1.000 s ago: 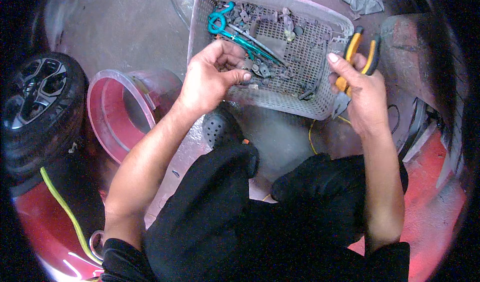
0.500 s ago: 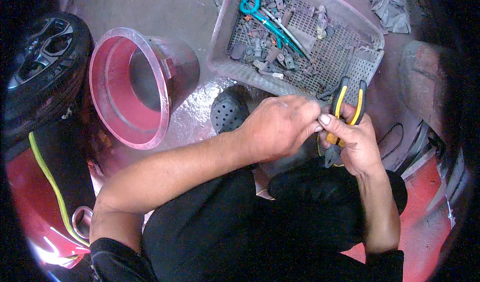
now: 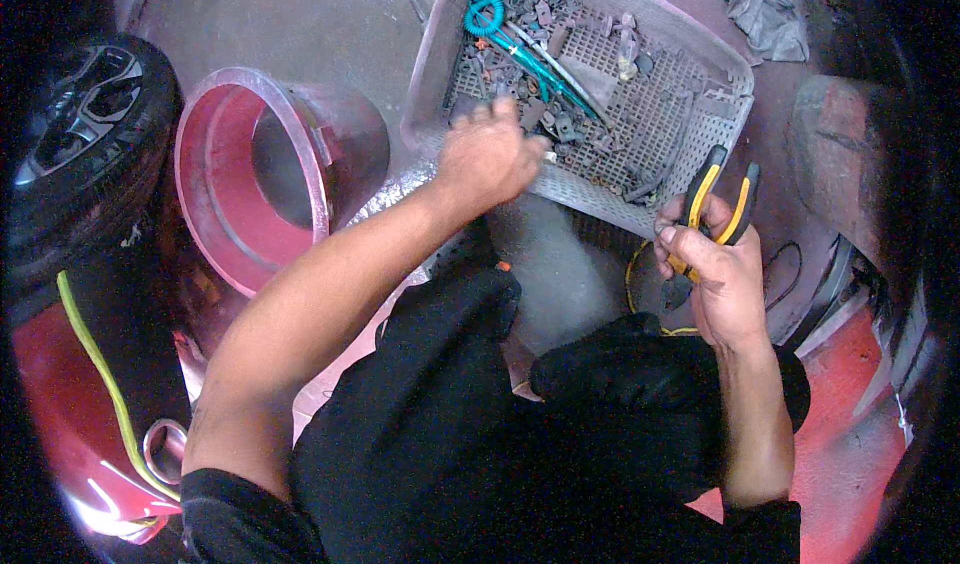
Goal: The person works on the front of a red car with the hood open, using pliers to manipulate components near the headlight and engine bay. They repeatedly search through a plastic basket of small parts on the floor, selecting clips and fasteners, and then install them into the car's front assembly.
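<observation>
Head view: my left hand (image 3: 490, 156) reaches over the near left part of the grey plastic basket (image 3: 600, 202), back of the hand upward. Its fingers are blurred and their undersides turned away, so I cannot tell whether they grip anything, or whether they touch the small parts (image 3: 562, 124) below. Those parts lie heaped inside the basket, many too small and dusty to make out, and my hand covers some of them.

My right hand (image 3: 722, 264) is closed around the pliers (image 3: 743, 207), near the basket's right corner. Their black-and-yellow handles stick up past my fingers; the dark jaws point down beneath my hand, partly covered, and I cannot see how far apart they stand. Whether my thumb and fingertip also pinch something small is unclear.

A teal tool (image 3: 545, 69) with a coiled cord (image 3: 486, 10) lies across the parts. The upper picture edge cuts off the basket's far left corner. My left forearm hides a bit of the pink bucket (image 3: 213, 189), and darkness swallows the wheel's (image 3: 95, 114) outer side.
</observation>
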Tool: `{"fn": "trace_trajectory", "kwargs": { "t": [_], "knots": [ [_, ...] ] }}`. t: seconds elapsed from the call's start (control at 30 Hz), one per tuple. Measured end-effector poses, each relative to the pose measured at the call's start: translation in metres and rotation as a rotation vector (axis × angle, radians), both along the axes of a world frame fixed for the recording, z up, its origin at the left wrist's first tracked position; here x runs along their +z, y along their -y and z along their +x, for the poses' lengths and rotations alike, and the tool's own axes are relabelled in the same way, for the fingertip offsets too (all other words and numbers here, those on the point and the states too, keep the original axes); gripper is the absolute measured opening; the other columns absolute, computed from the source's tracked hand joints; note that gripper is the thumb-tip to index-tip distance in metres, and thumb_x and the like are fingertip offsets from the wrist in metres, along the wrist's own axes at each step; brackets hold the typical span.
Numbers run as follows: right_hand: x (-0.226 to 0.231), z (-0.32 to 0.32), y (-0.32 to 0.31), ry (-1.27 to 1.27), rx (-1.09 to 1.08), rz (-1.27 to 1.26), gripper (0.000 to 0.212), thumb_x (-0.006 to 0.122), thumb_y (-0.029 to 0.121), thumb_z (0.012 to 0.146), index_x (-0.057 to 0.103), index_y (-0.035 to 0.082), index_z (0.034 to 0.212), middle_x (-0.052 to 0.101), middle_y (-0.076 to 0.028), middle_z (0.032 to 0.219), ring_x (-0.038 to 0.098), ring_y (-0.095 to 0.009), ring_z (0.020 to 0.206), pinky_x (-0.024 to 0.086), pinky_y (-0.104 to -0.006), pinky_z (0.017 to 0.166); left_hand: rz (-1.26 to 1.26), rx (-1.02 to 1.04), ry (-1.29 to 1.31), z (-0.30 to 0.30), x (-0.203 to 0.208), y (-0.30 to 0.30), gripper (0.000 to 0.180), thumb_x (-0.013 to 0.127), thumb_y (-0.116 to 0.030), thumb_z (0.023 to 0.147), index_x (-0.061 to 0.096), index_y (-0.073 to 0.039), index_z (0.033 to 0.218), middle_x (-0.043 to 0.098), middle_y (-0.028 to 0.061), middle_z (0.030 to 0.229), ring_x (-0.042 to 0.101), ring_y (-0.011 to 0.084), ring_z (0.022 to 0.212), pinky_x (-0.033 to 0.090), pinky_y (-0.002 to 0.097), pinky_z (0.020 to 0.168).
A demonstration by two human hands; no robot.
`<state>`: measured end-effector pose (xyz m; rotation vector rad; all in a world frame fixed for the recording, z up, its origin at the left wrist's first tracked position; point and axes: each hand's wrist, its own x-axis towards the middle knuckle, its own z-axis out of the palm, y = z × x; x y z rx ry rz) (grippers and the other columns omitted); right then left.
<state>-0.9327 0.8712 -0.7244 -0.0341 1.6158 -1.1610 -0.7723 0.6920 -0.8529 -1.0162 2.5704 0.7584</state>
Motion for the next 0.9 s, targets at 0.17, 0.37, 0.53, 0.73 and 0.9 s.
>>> {"fn": "trace_trajectory", "kwargs": {
  "t": [0.17, 0.37, 0.53, 0.73, 0.9],
  "knots": [
    [-0.003, 0.005, 0.004, -0.025, -0.067, 0.033, 0.021, 0.066, 0.013, 0.082, 0.062, 0.0, 0.099, 0.061, -0.003, 0.078, 0.057, -0.013, 0.066, 0.046, -0.0281, 0.06, 0.378, -0.099, 0.099, -0.038, 0.014, -0.047, 0.083, 0.06, -0.044, 0.089, 0.028, 0.005, 0.146, 0.051, 0.0316, 0.134, 0.048, 0.0514, 0.123, 0.038, 0.057, 0.105],
    [-0.007, 0.0, 0.005, -0.069, -0.088, -0.028, 0.022, 0.067, 0.013, 0.083, 0.062, -0.001, 0.1, 0.061, -0.003, 0.079, 0.057, -0.012, 0.065, 0.046, -0.028, 0.059, 0.226, -0.365, -0.206, -0.023, 0.029, -0.084, 0.068, 0.059, -0.034, 0.09, 0.038, 0.005, 0.141, 0.057, 0.0289, 0.126, 0.054, 0.0445, 0.118, 0.043, 0.0551, 0.099],
    [-0.006, -0.003, 0.006, -0.11, -0.096, 0.008, 0.021, 0.068, 0.014, 0.085, 0.063, 0.0, 0.099, 0.061, -0.003, 0.077, 0.057, -0.012, 0.064, 0.045, -0.0282, 0.059, 0.275, -0.353, -0.132, -0.028, 0.038, -0.058, 0.043, 0.057, -0.028, 0.09, 0.054, 0.003, 0.12, 0.062, 0.0245, 0.117, 0.059, 0.0413, 0.107, 0.046, 0.0546, 0.091],
    [-0.006, -0.009, 0.003, -0.104, -0.074, -0.008, 0.021, 0.069, 0.014, 0.085, 0.063, 0.0, 0.099, 0.061, -0.003, 0.074, 0.057, -0.013, 0.064, 0.045, -0.0277, 0.06, -0.162, -0.251, 0.037, -0.009, 0.004, 0.008, 0.022, 0.058, -0.022, 0.088, 0.061, -0.002, 0.097, 0.068, 0.0231, 0.095, 0.063, 0.0415, 0.093, 0.05, 0.0523, 0.084],
    [-0.007, -0.009, 0.003, -0.102, -0.119, -0.016, 0.022, 0.069, 0.015, 0.084, 0.063, 0.0, 0.099, 0.061, -0.003, 0.075, 0.057, -0.013, 0.064, 0.045, -0.028, 0.06, -0.048, -0.093, 0.08, -0.001, -0.016, 0.031, 0.026, 0.06, -0.026, 0.088, 0.062, -0.003, 0.1, 0.068, 0.0253, 0.089, 0.067, 0.0426, 0.087, 0.053, 0.054, 0.079]
  ]
}}
